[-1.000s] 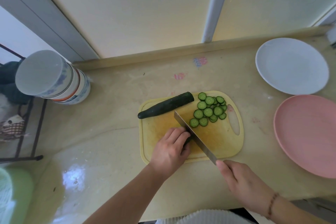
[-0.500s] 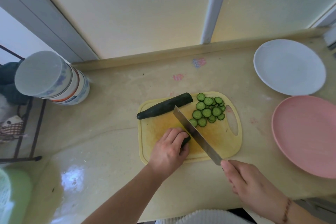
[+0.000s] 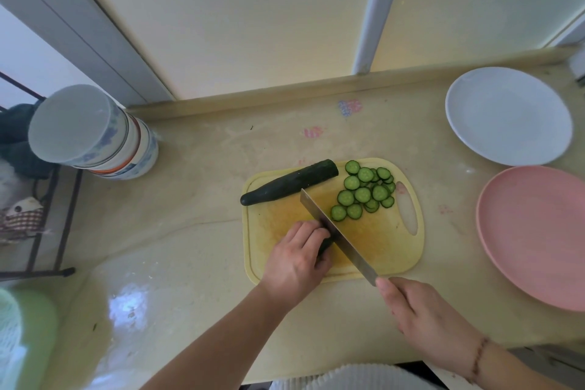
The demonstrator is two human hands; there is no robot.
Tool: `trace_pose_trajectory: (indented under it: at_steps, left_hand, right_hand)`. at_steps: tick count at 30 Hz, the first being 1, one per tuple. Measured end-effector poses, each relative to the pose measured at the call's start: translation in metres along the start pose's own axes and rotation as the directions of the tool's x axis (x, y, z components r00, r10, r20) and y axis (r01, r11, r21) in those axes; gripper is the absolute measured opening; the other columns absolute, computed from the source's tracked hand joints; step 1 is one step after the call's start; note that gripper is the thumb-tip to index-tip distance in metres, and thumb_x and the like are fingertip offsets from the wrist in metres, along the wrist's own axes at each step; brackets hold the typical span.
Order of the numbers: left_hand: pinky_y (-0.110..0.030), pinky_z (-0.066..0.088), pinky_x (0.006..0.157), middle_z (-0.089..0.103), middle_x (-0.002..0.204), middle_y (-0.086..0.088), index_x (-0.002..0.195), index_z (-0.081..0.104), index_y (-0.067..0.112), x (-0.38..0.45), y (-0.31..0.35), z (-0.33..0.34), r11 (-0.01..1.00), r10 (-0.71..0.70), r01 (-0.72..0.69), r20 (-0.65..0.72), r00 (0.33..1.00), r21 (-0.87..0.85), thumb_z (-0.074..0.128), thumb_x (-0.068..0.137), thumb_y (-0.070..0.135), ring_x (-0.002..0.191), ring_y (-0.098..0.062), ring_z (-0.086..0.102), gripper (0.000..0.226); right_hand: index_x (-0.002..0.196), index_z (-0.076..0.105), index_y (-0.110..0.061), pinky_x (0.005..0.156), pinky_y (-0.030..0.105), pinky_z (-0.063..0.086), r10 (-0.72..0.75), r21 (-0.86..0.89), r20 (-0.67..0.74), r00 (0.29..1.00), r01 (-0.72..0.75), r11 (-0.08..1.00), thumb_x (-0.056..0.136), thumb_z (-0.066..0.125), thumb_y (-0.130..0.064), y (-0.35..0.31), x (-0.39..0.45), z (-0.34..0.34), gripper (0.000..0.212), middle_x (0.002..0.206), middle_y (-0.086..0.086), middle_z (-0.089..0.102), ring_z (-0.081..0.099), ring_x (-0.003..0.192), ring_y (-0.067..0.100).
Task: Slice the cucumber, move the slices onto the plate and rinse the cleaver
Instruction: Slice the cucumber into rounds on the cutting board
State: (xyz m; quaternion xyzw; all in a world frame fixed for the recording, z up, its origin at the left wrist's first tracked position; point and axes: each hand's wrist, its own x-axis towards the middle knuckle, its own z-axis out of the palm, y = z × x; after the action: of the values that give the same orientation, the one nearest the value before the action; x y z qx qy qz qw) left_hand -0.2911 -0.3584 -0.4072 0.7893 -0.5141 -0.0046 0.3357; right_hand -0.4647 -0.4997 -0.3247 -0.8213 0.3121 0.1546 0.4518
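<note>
On the yellow cutting board my left hand presses down a short dark cucumber piece, mostly hidden under my fingers. The cleaver lies edge-down against that piece, its handle gripped in my right hand. Several green slices are heaped on the board's far right part. A longer uncut cucumber half rests along the board's far edge.
A white plate sits at the far right of the counter and a pink plate nearer, both bare. A stack of bowls stands at the far left. A black wire rack is left of the counter.
The cleaver came up off the board and tilted, then dropped back down beside my left fingers. My left hand stayed on the cucumber piece.
</note>
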Motion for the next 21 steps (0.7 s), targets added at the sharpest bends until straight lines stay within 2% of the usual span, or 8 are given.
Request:
trace_pose_trajectory:
  at_steps: [4, 9, 15, 21]
  left_hand:
    - [-0.030, 0.056, 0.077, 0.065, 0.107, -0.006, 0.104, 0.070, 0.005, -0.001, 0.000, 0.001, 1.000, 0.001, -0.001, 0.005, 1.000, 0.005, 0.071, 0.084, 0.011, 0.097, -0.022, 0.062, 0.021]
    - [-0.030, 0.056, 0.078, 0.065, 0.105, -0.007, 0.102, 0.071, 0.004, 0.001, 0.001, -0.001, 1.000, -0.009, 0.009, -0.016, 1.000, -0.008, 0.071, 0.083, 0.013, 0.095, -0.022, 0.062, 0.021]
    - [-0.030, 0.056, 0.077, 0.065, 0.103, -0.006, 0.101, 0.071, 0.005, -0.001, 0.001, 0.000, 1.000, -0.023, 0.023, -0.023, 0.999, -0.015, 0.072, 0.083, 0.010, 0.095, -0.021, 0.061, 0.019]
    - [-0.030, 0.056, 0.076, 0.065, 0.102, -0.007, 0.101, 0.070, 0.005, 0.000, 0.001, 0.000, 1.000, -0.015, 0.015, -0.027, 1.000, -0.009, 0.071, 0.084, 0.011, 0.093, -0.022, 0.062, 0.018]
  right_hand:
    - [0.063, 0.042, -0.020, 0.054, 0.024, 0.037, 0.021, -0.045, 0.010, 1.000, -0.021, 0.999, 0.082, 0.018, -0.069, -0.001, 0.007, 0.005, 0.058, 0.055, -0.002, 0.045, 0.041, 0.051, 0.007]
    - [0.063, 0.044, -0.018, 0.055, 0.029, 0.041, 0.016, -0.032, 0.001, 1.000, -0.016, 0.999, 0.085, 0.023, -0.066, -0.001, 0.007, 0.002, 0.057, 0.053, -0.002, 0.047, 0.043, 0.049, 0.006]
    - [0.063, 0.037, -0.018, 0.050, 0.031, 0.029, -0.001, 0.108, 0.006, 1.000, 0.000, 0.994, 0.085, 0.028, -0.072, 0.000, -0.004, -0.002, 0.059, 0.051, -0.007, 0.034, 0.030, 0.048, 0.009]
    - [0.063, 0.033, -0.017, 0.053, 0.034, 0.029, -0.021, 0.092, -0.006, 1.000, 0.021, 0.996, 0.079, 0.028, -0.077, -0.001, -0.010, -0.005, 0.062, 0.055, -0.004, 0.032, 0.029, 0.051, 0.011]
